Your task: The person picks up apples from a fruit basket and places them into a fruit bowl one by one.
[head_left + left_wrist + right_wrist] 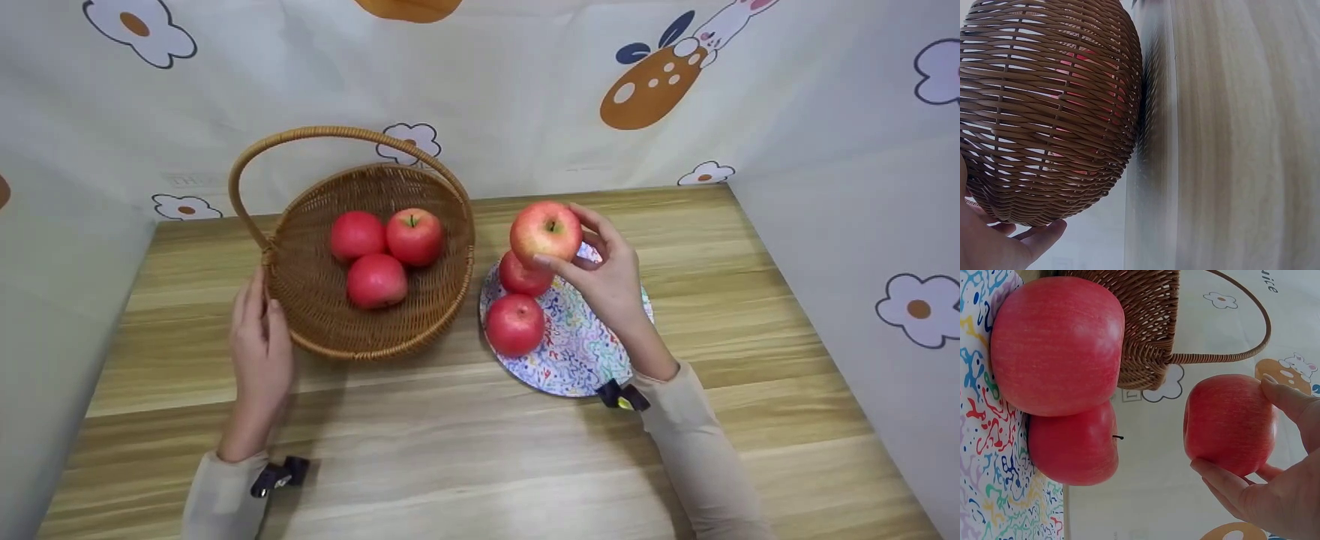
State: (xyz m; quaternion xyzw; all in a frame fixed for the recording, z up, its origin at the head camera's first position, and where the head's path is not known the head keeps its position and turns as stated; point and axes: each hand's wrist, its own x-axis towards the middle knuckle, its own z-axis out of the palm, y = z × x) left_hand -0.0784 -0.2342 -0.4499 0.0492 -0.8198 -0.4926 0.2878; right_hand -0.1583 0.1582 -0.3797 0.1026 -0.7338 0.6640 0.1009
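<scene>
My right hand (611, 289) grips a red-and-yellow apple (545, 232) between thumb and fingers, held above the plate. Two red apples lie on the colourful patterned plate (581, 360): a front apple (515, 325) and one behind it (525, 274), partly covered by the held apple. In the right wrist view the held apple (1231, 424) is clear of both. To the left stands a brown wicker basket (315, 322) with three apples (377, 281) inside. My left hand (261, 345) rests against the basket's left side, its fingers touching the wicker; the left wrist view shows the fingertips (1047, 236) against the weave.
The basket's tall arched handle (330, 133) rises over its back left side. Everything stands on a wood-grain table (450, 457). A pale cloth (525, 97) with flowers and a rabbit hangs behind and along the sides.
</scene>
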